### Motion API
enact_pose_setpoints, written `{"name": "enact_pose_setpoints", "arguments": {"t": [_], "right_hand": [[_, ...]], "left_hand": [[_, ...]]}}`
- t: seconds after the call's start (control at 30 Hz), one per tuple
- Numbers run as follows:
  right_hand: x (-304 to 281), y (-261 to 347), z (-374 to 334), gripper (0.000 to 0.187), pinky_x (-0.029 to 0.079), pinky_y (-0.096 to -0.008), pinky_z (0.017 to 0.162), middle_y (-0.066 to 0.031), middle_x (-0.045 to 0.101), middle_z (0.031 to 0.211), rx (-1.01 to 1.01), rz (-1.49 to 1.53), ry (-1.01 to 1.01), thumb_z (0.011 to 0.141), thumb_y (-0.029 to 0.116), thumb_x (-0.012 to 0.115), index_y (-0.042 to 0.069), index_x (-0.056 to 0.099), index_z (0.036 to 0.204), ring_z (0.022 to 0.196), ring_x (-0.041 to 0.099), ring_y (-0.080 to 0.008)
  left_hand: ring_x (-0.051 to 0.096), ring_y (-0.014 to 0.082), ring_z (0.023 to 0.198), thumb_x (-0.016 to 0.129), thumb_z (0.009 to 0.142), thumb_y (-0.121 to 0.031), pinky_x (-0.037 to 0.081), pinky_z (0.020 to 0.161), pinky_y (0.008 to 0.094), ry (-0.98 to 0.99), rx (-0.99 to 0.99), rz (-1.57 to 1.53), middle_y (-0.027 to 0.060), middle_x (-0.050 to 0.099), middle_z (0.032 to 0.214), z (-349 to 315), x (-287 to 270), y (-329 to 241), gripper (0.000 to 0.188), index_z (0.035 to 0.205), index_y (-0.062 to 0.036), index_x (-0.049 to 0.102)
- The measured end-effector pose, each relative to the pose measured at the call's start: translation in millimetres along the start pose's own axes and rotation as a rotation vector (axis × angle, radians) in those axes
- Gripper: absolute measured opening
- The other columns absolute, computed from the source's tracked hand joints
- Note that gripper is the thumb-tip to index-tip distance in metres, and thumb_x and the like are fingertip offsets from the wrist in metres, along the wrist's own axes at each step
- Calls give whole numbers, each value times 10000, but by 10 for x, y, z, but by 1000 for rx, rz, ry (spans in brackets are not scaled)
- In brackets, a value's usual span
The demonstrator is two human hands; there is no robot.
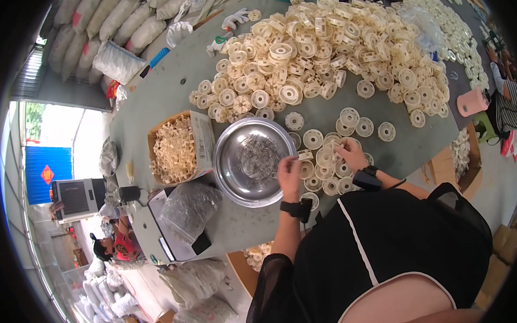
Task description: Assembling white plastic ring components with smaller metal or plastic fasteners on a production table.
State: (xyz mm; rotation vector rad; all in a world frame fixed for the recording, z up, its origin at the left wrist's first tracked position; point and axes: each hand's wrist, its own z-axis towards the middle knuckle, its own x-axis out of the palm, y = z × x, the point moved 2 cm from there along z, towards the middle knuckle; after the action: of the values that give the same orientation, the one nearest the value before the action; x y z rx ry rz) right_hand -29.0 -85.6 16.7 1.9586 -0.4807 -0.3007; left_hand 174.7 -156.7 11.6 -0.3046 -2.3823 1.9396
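My left hand (289,175) is at the right rim of a shiny metal bowl (228,188), its fingers curled together; whatever they pinch is too small to make out. Small grey metal pieces (257,158), springs by their look, lie heaped in the bowl. To the right, my right hand (352,154) has its fingers closed at the edge of a cream round plastic part (325,157), shaped like a small spool or wheel. Several similar round parts (330,186) lie flat around and below it, close to my body. Both wrists carry black straps with devices.
A large pile of cream round parts (323,45) covers the table's far side. Left of the bowl stand a cardboard box (204,143) of small cream pieces and a clear plastic bag (190,212). A pink container (473,102) is at the right; another person (124,241) sits at the left.
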Motion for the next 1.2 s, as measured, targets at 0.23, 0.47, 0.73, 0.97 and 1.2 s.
{"name": "enact_pose_setpoints", "arguments": {"t": [0.23,0.47,0.73,0.97,1.2], "right_hand": [[-85,-148,-17,236,385,-203,444,-17,560,719,66,-55,85,772,200,599,45,507,925,561,497,-67],[-53,-3,-38,254,405,-212,479,-22,574,763,116,47,143,770,200,599,49,512,956,601,514,-75],[209,-38,-72,203,460,-229,533,-32,587,781,170,157,387,800,160,571,48,505,956,662,564,-107],[157,-20,39,349,458,-270,663,-82,545,1029,171,226,259,815,151,546,43,456,1134,824,568,-145],[-201,-130,194,245,467,-252,603,-55,590,889,228,407,99,844,151,493,69,495,1075,712,573,-136]], "left_hand": [[373,334,1136,559,712,-139,290,957,422,-63,301,762,197,407,1217,347,-675,80,482,1165,-24,440],[296,335,1208,567,688,-190,219,993,492,214,352,1340,166,319,1311,286,-714,48,494,1165,-105,474],[562,129,705,668,711,-211,457,613,256,523,-33,241,94,578,885,-4,112,-235,370,1017,-33,561],[537,95,595,601,769,-112,443,563,234,191,-118,26,32,590,705,394,-585,-531,212,949,-3,579],[555,166,687,519,826,-90,449,605,259,-416,181,-392,56,557,789,1379,-2430,-1078,70,870,-36,524]]}}
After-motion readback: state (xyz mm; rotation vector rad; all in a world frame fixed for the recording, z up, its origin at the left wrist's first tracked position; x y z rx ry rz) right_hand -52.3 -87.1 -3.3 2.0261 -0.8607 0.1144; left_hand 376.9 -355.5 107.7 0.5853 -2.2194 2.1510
